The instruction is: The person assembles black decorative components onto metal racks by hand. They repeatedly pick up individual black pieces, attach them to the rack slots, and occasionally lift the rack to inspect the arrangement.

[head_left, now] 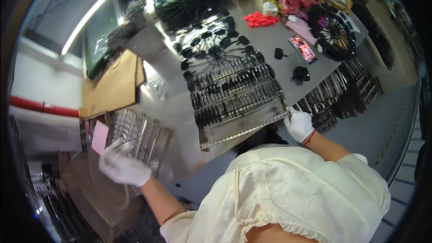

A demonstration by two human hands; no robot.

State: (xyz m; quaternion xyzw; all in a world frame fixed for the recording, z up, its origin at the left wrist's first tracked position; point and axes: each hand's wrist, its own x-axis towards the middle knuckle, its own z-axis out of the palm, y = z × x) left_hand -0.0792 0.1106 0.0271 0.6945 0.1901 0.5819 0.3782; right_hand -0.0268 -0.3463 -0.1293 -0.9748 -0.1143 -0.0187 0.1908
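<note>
A metal rack [245,128] lies on the table in front of me, its rows filled with dark, thin rounded pieces [234,83]. The near end of the rack has a bare notched bar. My right hand [299,125], in a white glove, is closed on the rack's near right corner. To the left, my white-gloved left hand [123,164] is beside a smaller metal rack [146,141] that holds several clear curved pieces [126,126]. Motion blurs the left fingers, so whether anything is in them is unclear.
Black spoked wheels with pads [207,36] stand behind the rack. Red pieces [261,19], a lit phone [303,49] and two black parts [300,74] lie to the right. More filled racks [333,90] stand beyond the table's right edge. Cardboard [112,85] and a pink card [99,137] are left.
</note>
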